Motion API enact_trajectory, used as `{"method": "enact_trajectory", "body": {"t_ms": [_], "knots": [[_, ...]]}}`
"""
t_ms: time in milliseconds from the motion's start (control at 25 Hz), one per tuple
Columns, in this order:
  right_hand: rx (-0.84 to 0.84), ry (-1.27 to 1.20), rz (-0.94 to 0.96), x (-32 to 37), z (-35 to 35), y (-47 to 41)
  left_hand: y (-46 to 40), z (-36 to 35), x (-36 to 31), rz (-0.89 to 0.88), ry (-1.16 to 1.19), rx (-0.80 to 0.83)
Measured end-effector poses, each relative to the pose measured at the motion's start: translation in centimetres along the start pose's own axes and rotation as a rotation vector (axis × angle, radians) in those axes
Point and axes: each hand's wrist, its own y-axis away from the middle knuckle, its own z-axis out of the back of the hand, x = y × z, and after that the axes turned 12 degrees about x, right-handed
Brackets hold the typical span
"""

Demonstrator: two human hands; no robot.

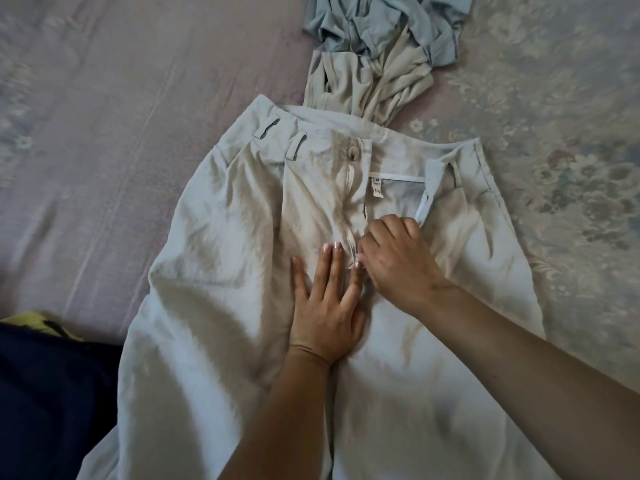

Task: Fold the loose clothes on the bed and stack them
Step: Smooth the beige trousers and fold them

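Two bare hands work at the fly of a pair of pale beige linen-like trousers (242, 237), spread front-up across the bed, waistband away from the viewer, legs running off the lower edge of the view. The left hand (325, 306) lies flat on the cloth just left of the fly, fingers straight and slightly spread, pressing the fabric down. The right hand (394, 258) sits just right of it, fingers curled, pinching the zip (349, 223) near its lower end; the exact grip point is hidden under the fingers. The fly is open above: the right side of the waistband is folded outward, showing the pale lining and a small white size label (376, 186). A round tan button (352, 153) sits at the top of the left flap.

Surface: the bed carries a mauve-pink sheet (121, 116), creased in long lines, on the left and centre. To the right lies a grey quilted cover with a faded floral pattern (554, 133).

Beyond the waistband, touching it, a crumpled beige garment (367, 84) lies loose, and a crumpled light blue garment (367, 22) lies partly over its far end, cut by the top edge.

Lower left corner: a dark navy cloth (52, 393), with a scrap of yellow fabric (31, 318) at its top edge. Nothing of the room past the bed is in view.
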Motion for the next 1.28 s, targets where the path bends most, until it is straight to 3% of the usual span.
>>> {"method": "enact_trajectory", "body": {"t_ms": [200,840,1000,1280], "knots": [[-0.051,-0.006,-0.08,-1.4,0.7,-1.4,0.1,0.1,-0.1,0.009,0.011,-0.022],[-0.155,0.005,-0.082,-7.1,1.8,-9.6,0.0,0.3,0.0,0.051,-0.016,0.04],[0.027,-0.449,-0.257,-7.3,1.2,-9.3,-0.1,0.2,-0.1,0.041,-0.029,0.042],[-0.198,-1.356,-0.852,-5.7,0.9,-8.3,0.1,0.5,-0.1,0.034,0.0,0.043]]}}
